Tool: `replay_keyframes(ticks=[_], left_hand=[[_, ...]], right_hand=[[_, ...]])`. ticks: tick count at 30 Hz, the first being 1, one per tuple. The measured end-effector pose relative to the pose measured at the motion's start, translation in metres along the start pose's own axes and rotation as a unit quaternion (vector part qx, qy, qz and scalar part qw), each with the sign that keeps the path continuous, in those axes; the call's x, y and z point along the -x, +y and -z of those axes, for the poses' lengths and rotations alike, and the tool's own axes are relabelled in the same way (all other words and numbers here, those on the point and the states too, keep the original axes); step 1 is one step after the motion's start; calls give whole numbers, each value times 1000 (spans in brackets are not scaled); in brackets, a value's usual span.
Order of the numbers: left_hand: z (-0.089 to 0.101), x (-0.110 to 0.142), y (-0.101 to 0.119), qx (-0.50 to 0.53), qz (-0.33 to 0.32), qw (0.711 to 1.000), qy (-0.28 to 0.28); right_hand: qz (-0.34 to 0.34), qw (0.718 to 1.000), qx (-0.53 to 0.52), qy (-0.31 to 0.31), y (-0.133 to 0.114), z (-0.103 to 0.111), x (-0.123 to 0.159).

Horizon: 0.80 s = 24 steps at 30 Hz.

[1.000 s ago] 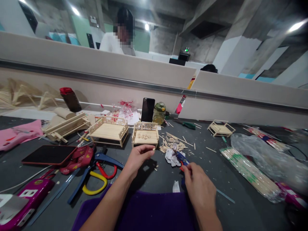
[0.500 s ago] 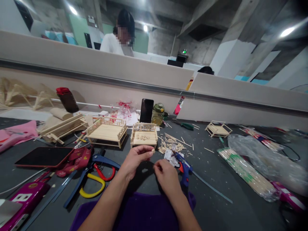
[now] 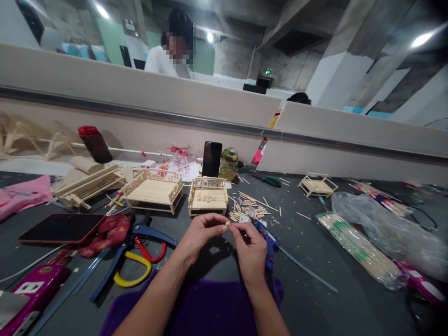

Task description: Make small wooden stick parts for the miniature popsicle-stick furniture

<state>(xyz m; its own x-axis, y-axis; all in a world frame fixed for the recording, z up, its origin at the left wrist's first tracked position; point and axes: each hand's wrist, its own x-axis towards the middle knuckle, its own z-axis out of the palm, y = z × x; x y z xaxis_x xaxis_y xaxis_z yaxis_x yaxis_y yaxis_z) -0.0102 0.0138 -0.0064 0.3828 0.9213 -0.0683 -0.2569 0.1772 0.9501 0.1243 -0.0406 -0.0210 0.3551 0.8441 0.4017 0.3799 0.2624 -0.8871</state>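
My left hand [image 3: 205, 234] pinches a small pale wooden piece [image 3: 227, 223] between thumb and forefinger. From the other side, the closed thumb and fingertip of my right hand [image 3: 250, 249] meet at the same piece, whose exact shape is too small to make out. Just beyond my hands stands a miniature wooden bench [image 3: 219, 205] with several tiny wooden bits on its seat. Cut wooden sticks [image 3: 250, 201] lie scattered to its right. A blue glue gun [image 3: 270, 247] rests partly hidden behind my right hand.
A larger miniature bed [image 3: 154, 191] stands left of the bench, and a small wooden frame [image 3: 317, 186] at the right. Cutters with red and yellow handles [image 3: 135, 275] and a phone [image 3: 63, 227] lie left. Bagged sticks [image 3: 357, 247] lie right. A person [image 3: 164, 63] is behind the partition.
My right hand has moved up and left to bring its fingertips to the small wooden piece in my left hand. My left hand has shifted slightly right.
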Motion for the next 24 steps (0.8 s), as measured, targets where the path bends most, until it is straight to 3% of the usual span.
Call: replay_keyframes(ticks=[8, 24], left_hand=[[-3, 1, 0, -17, -26, 999, -8], [-8, 3, 2, -40, -62, 997, -8]], right_hand=[[-2, 1000, -1, 10, 2, 2, 0], [60, 998, 8, 16, 2, 5, 2]])
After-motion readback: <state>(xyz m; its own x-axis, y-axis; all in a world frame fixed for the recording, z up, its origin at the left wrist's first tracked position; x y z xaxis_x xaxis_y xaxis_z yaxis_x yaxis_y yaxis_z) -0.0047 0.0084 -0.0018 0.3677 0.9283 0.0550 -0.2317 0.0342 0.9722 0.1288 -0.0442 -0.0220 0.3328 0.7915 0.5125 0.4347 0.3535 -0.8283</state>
